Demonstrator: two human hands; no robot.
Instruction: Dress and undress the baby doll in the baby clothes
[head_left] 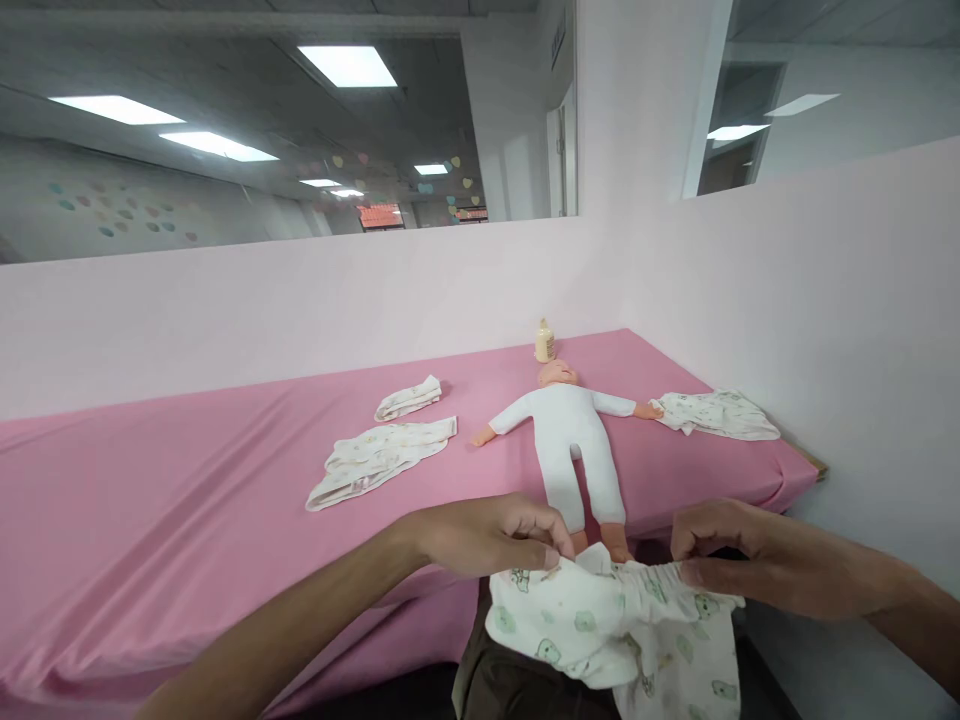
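Head view: printed garment (585, 620) between both hands (495, 535) (739, 550), its upper edge in their pinch.

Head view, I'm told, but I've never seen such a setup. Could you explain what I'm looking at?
There is no machine here. A camera worn on a person's head looks forward and down at their own bare hands. The left hand and right hand hold a green-printed white garment between them. Beyond, on a pink sheet, lies a white-bodied baby doll, feet toward the hands. A cream bottle stands near its head. Two light cloth pieces lie left of the doll in the picture; another printed cloth lies to the right.
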